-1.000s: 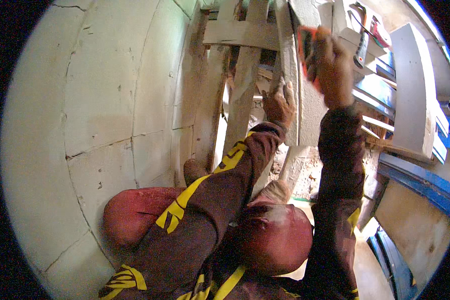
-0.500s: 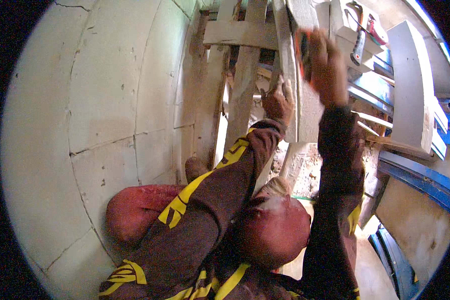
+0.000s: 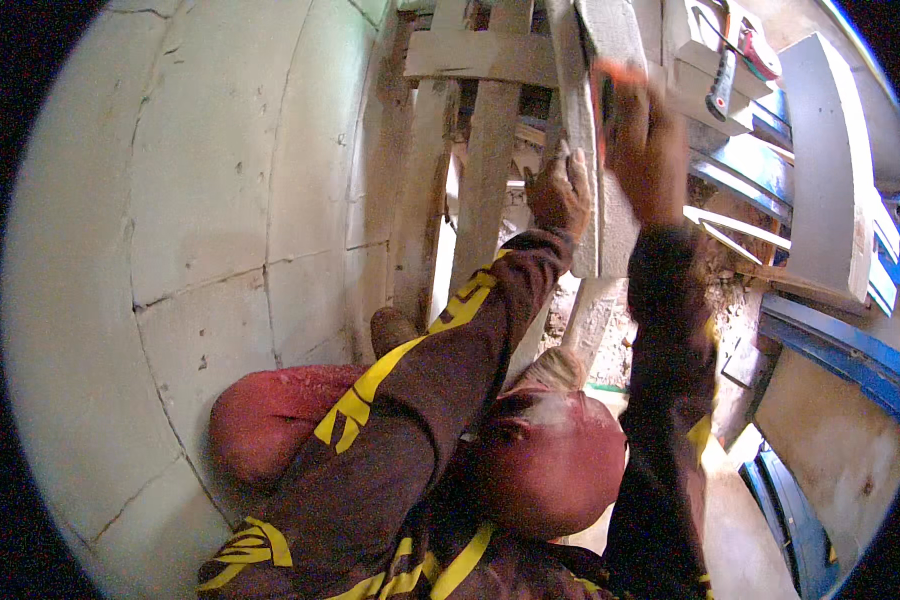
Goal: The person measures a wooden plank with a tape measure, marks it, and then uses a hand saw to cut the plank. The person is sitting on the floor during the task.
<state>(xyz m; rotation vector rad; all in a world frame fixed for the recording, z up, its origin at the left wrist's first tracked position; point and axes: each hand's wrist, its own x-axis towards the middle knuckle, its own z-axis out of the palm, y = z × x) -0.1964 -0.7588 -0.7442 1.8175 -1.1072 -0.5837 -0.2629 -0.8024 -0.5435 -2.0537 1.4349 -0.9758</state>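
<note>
A long pale slab (image 3: 618, 215), like a lightweight block, lies lengthwise ahead of me, with a narrow seam along it. My left hand (image 3: 562, 192) rests on its left edge, fingers stretched forward and thumb apart. My right hand (image 3: 648, 150), smeared by motion, is closed around the orange-and-black handle of what looks like a handsaw (image 3: 620, 72) over the slab. The blade cannot be made out clearly. Beneath the slab's left side are rough wooden planks (image 3: 490, 150), with a crosspiece (image 3: 480, 56) at the far end.
A pale block wall (image 3: 205, 200) rises on my left. At the far right, a black-handled hammer (image 3: 722, 85) and a red tape measure (image 3: 760, 55) lie on pale blocks. Further right stand a tall slab (image 3: 820, 170) and several blue strips (image 3: 830, 345). Rubble (image 3: 620, 335) lies below the slab's near end.
My right hand has shifted slightly nearer and left with the handsaw. My left hand keeps its place on the slab. The view has tilted a little.
</note>
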